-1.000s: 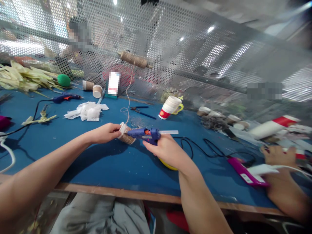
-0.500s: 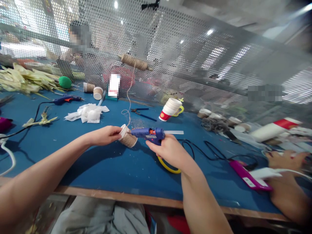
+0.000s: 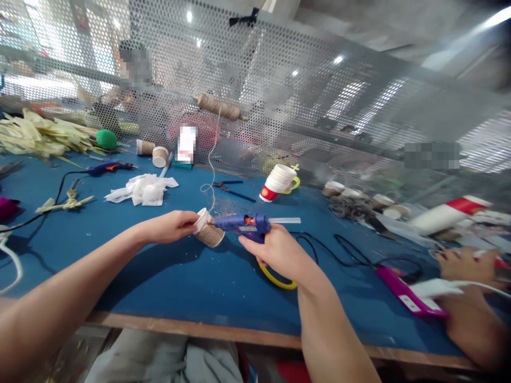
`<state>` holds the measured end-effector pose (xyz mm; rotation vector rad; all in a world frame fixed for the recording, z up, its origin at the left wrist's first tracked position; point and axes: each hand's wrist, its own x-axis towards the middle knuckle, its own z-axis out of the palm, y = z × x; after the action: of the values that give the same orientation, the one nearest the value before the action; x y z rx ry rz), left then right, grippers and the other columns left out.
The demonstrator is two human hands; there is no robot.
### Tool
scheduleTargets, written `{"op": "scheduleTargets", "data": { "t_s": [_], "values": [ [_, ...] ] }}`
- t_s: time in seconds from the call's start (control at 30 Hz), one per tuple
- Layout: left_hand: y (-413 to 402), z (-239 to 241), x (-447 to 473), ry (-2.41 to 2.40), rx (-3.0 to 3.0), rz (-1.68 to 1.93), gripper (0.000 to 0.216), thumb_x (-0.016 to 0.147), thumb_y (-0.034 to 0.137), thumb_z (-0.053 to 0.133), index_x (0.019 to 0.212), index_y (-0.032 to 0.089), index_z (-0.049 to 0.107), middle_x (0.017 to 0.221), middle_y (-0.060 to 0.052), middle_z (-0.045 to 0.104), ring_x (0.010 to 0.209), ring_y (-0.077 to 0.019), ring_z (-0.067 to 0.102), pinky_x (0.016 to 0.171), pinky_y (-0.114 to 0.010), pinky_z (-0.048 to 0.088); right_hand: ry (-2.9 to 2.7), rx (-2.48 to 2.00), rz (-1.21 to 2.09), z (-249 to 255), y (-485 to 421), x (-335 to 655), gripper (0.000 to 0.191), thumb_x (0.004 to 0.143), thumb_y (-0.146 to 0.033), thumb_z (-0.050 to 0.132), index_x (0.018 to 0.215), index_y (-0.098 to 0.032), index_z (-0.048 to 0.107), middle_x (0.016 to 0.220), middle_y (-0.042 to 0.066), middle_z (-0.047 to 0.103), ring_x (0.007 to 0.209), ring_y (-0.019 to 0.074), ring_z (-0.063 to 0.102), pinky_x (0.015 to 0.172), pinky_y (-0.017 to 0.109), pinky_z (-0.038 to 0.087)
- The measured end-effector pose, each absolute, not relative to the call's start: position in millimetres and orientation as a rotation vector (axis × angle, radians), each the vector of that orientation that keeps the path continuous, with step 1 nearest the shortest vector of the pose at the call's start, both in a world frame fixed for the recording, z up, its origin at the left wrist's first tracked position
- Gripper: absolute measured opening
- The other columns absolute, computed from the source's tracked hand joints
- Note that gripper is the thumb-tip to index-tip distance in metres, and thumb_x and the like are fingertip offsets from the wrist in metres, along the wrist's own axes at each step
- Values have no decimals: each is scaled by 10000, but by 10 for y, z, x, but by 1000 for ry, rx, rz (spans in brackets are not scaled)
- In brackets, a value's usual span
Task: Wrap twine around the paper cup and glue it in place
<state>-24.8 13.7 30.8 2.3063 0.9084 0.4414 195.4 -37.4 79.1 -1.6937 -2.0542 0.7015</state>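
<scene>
My left hand [image 3: 172, 225] grips a paper cup [image 3: 208, 232] partly wound with brown twine, held on its side above the blue table [image 3: 167, 276]. My right hand [image 3: 275, 249] is closed round a blue glue gun [image 3: 244, 224], its nozzle touching the cup. A strand of twine [image 3: 213, 154] runs up from the cup to a spool [image 3: 219, 107] on the mesh screen. A yellow ring [image 3: 275, 277] lies under my right wrist.
A stack of cups in a yellow mug [image 3: 279, 182], pliers [image 3: 231, 188], white tissue [image 3: 142, 188], a second glue gun [image 3: 107, 167] and pale leaves [image 3: 40, 135] lie farther back. At right, another person's hand [image 3: 467, 266] works beside a magenta tool [image 3: 411, 296].
The view has drifted slightly; my hands, the cup and the glue gun keep the same hold. The other person's hand at the right has shifted a little.
</scene>
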Motion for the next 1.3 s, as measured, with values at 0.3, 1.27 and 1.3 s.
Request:
{"op": "scheduleTargets", "data": {
  "t_s": [0.3, 1.27, 1.3],
  "values": [
    [149, 273, -255, 874, 2273, 464, 270, 807, 295, 348, 907, 121, 529, 795, -33, 562, 706, -134, 468, 653, -218, 375, -1995, -1687, 733, 747, -295, 2004, 153, 692, -311, 490, 663, -161, 498, 414, -38, 469, 337, 86, 430, 364, 203, 367],
    [171, 258, -254, 909, 2326, 431, 265, 813, 244, 330, 903, 96, 530, 811, -39, 554, 721, -134, 475, 658, -223, 370, -2018, -1738, 729, 777, -349, 1953, 222, 686, -315, 491, 524, -172, 445, 370, -35, 444, 326, 84, 423, 387, 210, 364],
    [170, 263, -253, 907, 2321, 430, 265, 813, 240, 331, 906, 93, 530, 817, -43, 557, 725, -136, 477, 663, -226, 372, -2002, -1736, 734, 778, -335, 1958, 204, 685, -314, 494, 547, -168, 462, 375, -37, 447, 325, 82, 421, 385, 208, 363]
  ]
}}
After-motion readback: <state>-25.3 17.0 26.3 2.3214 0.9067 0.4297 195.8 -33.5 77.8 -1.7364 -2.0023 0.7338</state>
